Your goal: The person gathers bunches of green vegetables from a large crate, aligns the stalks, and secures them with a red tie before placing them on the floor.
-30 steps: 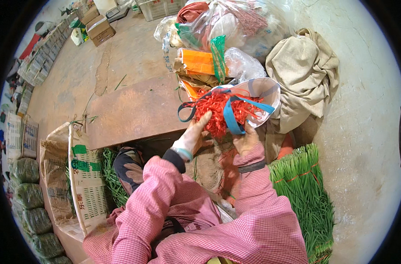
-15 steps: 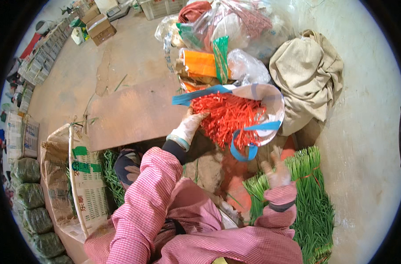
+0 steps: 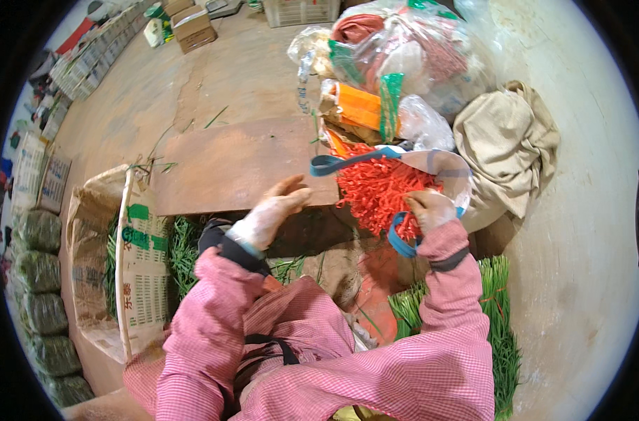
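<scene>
A white tote bag [image 3: 456,184] with blue straps lies tipped, its mouth toward me, full of thin red plastic strips [image 3: 372,186]. My right hand [image 3: 432,210] is at the bag's near right, fingers curled and pinching at the strips beside the lower blue strap [image 3: 398,242]. My left hand [image 3: 274,214], in a pale glove with bare fingertips, hovers left of the bag near the brown board's edge, fingers partly stretched and holding nothing visible. Below my right forearm lie bundles of long green stalks [image 3: 498,295], one tied with a red strip.
A white plastic crate [image 3: 140,274] with greens stands at left, beside stacked wrapped green bundles [image 3: 46,313]. A brown board [image 3: 228,165] lies ahead. Plastic bags [image 3: 432,63], orange packaging [image 3: 358,105] and a beige cloth sack [image 3: 502,147] are piled beyond the tote, near the wall [image 3: 586,210].
My left hand has come away from the bag's left side toward me. My right hand has risen from above the green stalks to the red strips. The view has shifted slightly.
</scene>
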